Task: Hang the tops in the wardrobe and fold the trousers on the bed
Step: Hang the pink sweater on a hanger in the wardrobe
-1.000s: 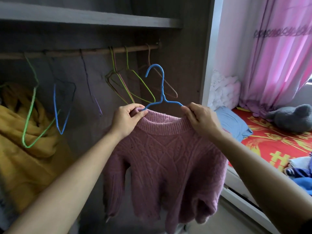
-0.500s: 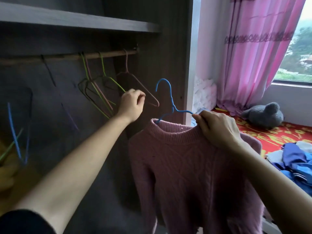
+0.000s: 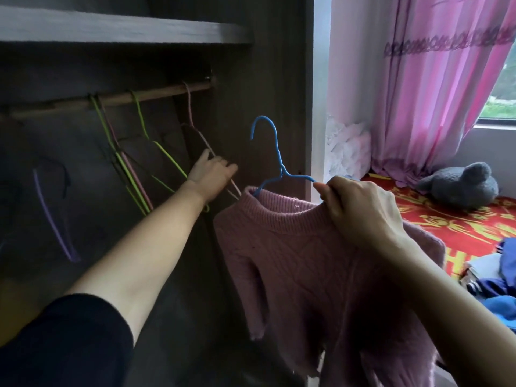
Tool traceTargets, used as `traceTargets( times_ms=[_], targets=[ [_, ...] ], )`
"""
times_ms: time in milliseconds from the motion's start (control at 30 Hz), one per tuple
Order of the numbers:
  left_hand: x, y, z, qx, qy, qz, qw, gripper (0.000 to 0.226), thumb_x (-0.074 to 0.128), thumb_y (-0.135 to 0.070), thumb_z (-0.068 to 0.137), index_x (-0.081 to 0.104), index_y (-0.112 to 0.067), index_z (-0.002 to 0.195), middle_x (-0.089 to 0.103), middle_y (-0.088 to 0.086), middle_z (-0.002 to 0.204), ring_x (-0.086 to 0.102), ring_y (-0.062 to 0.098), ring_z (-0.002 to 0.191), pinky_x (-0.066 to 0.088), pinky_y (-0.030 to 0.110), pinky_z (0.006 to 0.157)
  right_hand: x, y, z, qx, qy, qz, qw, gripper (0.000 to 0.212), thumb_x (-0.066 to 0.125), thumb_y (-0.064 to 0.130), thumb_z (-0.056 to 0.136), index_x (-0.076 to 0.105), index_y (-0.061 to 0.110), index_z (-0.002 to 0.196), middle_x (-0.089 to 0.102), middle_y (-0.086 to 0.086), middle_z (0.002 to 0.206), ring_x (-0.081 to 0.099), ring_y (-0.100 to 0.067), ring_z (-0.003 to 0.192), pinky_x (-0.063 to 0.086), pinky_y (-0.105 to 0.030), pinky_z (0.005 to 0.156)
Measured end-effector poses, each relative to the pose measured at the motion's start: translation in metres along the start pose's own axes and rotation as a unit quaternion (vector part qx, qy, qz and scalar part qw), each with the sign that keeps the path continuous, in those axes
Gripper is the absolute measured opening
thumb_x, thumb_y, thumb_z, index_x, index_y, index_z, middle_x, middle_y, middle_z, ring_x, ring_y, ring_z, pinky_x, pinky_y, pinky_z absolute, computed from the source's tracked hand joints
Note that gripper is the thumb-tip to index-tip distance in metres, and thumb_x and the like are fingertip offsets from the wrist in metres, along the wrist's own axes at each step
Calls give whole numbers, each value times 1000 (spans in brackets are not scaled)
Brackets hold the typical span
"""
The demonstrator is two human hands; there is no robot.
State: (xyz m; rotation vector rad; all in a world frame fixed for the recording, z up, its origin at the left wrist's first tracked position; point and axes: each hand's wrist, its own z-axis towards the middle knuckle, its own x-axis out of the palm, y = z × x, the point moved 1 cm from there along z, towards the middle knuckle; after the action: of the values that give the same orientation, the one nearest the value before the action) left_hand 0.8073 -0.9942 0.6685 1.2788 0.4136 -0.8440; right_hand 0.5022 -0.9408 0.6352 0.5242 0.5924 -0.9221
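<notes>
Head view.

- Sweater (image 3: 307, 261): pink cable knit with a ribbed round collar, already on a hanger and held in front of the open wardrobe, to the right of the rail (image 3: 125, 99), not yet hung. Likely soft, limp and light. The knit would stretch if pulled, so it is best carried by the hanger rather than the wool.
- Blue hanger (image 3: 275, 155): thin coated wire, probably springy. Its hook stands free above the collar.
- Right hand (image 3: 360, 210): fingers curled, pinching the collar and the hanger's arm together at the shoulder.
- Left hand (image 3: 210, 177): fingers fairly straight, laid against the wire of a pale pink hanger (image 3: 192, 127) and holding nothing.
- Green hangers (image 3: 164, 155) and purple hanger (image 3: 53, 216): bare wire on the wooden rail.
- Shelf (image 3: 125, 32): dark board above the rail.
- Bed (image 3: 446, 227): red patterned cover, with a grey soft toy (image 3: 460, 185) and a heap of blue clothes (image 3: 502, 275) on it.
- Curtain (image 3: 435, 88): pink, sheer.
</notes>
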Motion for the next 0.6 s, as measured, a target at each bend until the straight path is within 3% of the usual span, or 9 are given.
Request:
traceTargets(
  times_ms=[67,167,300,433,600],
  targets=[
    [7,9,-4,30,-17,-4,999,29,41,-17,99,56,-20,123,63,5,122,52,24,122,29,39,110,3,6,9,6,-11,15,1000,43,38,56,100,51,25,73,65,0,71,60,-32,63,19,-30,50],
    [14,23,-14,51,-30,-8,998,30,42,-23,97,65,-23,116,66,2,115,55,23,116,29,35,110,11,22,22,15,-11,18,1000,45,38,54,102,55,21,75,63,-4,71,60,-34,64,26,-33,56],
    [21,38,-30,68,-21,-4,997,32,39,-20,97,66,-20,115,64,2,116,55,22,116,36,31,105,18,48,42,3,5,32,999,44,37,54,102,50,21,75,51,-1,63,59,-35,65,28,-34,54],
    [30,58,-46,56,-14,-53,997,33,42,-23,97,66,-18,119,63,1,122,52,20,121,36,29,105,21,64,56,-29,24,61,997,46,38,55,100,46,22,69,62,-5,73,60,-33,70,35,-34,56],
    [36,64,-57,61,-20,-127,990,33,51,-26,94,69,-15,120,65,4,122,51,22,123,31,28,107,29,69,51,-44,48,75,995,49,38,56,100,43,23,65,51,4,65,56,-29,65,34,-33,53]
  ],
)
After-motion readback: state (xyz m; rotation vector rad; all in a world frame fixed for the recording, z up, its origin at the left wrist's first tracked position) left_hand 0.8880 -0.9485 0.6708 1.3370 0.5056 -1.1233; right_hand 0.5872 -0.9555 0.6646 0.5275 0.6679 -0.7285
